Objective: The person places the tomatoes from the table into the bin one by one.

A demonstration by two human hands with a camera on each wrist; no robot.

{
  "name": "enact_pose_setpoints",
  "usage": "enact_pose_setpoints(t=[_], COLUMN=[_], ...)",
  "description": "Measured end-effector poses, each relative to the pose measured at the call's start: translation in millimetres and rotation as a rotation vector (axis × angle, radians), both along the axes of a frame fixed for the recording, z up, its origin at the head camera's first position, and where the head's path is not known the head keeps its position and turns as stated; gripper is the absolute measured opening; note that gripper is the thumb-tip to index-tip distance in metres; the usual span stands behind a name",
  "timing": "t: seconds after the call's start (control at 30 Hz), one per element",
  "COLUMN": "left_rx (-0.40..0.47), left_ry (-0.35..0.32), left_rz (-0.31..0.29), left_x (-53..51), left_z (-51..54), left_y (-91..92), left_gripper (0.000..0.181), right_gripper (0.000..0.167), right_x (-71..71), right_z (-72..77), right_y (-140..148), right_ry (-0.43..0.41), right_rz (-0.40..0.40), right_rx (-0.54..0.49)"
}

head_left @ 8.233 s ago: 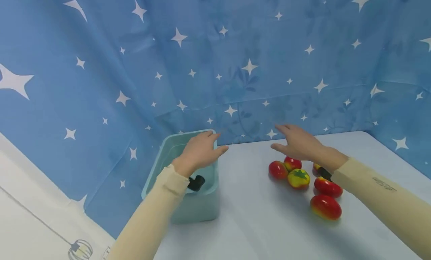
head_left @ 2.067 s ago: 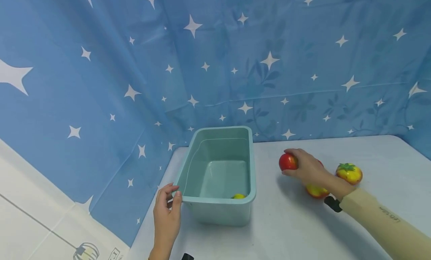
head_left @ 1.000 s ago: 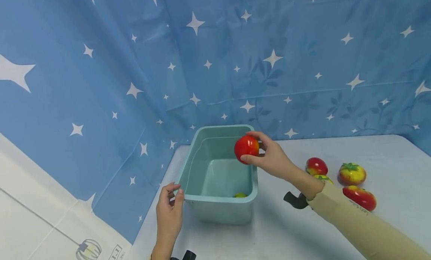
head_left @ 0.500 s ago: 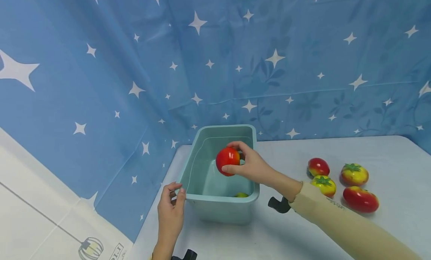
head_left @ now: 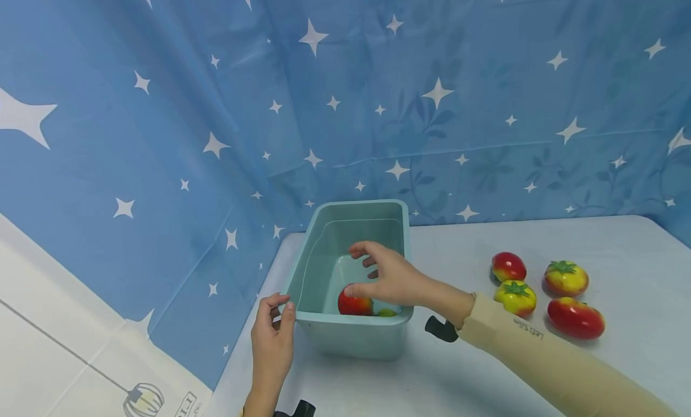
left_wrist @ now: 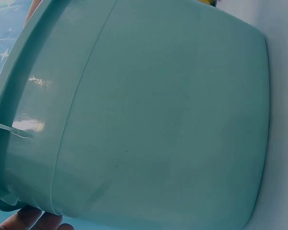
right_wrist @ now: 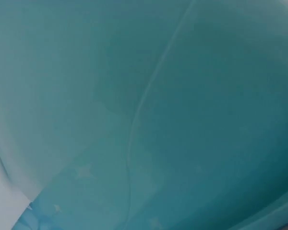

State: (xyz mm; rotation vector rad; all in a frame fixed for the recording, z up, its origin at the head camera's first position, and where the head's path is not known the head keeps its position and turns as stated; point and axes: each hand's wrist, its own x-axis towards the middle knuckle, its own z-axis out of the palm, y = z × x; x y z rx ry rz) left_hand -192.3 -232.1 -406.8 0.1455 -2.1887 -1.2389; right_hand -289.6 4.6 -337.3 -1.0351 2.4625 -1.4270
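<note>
In the head view my left hand [head_left: 272, 339] pinches the near-left corner of the pale teal bin [head_left: 351, 339], thumb on the near rim. The left wrist view shows its fingers [left_wrist: 26, 219] at the bin's rim and outer wall. My right hand [head_left: 396, 279] is inside the bin's opening, fingers spread and loosely bent, gripping nothing. Below its thumb, a round red, tomato-like toy fruit [head_left: 353, 304] lies near the front wall, partly hidden by the rim. Beside it a yellow-green piece [head_left: 386, 312] just shows. The bin's wall [right_wrist: 149, 115] fills the right wrist view.
To the bin's right on the white table [head_left: 453, 381] lie a red toy fruit [head_left: 508, 267], a yellow-red tomato-like one [head_left: 515, 297], another with green leaves [head_left: 565, 278], and an oblong red one [head_left: 576, 318]. A blue star-patterned curtain [head_left: 335, 135] stands behind.
My right hand carried the red toy fruit leftward from the table into the bin, lowered it and let go. The left hand, first above the bin, came to hold its near-left corner.
</note>
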Motion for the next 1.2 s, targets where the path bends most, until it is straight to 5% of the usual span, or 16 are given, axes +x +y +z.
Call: enact_pose_setpoints(t=[0.3,0.57,0.83,0.97,1.2], left_rx=[-0.003,0.004,0.061,0.081,0.078], left_ry=[0.005,0.012,0.002,0.003,0.016], left_rz=[0.009,0.013,-0.037,-0.044,-0.034], left_x=[-2.6,-4.6,-2.1,-0.4,-0.8], left_z=[-1.4,-3.3,-2.0,-0.2,-2.0], left_y=[1.7,1.9,0.3,1.0,1.4], left_gripper=[0.022,0.021,0.021,0.022,0.022], right_gripper=[0.052,0.042,0.042,0.050,0.063], right_x=[-2.1,-19.6,-20.4,-14.2,-4.0], right_z=[1.7,1.7,-28.1,-49.9,-72.8], right_y=[25,85,169,201,224], right_ry=[0.084,0.174,0.143,0.088,0.152], right_rz=[-0.068,-0.338,-0.528,-0.556,-0.554], right_rx=[-0.145,-0.141,0.034,0.210,0.434])
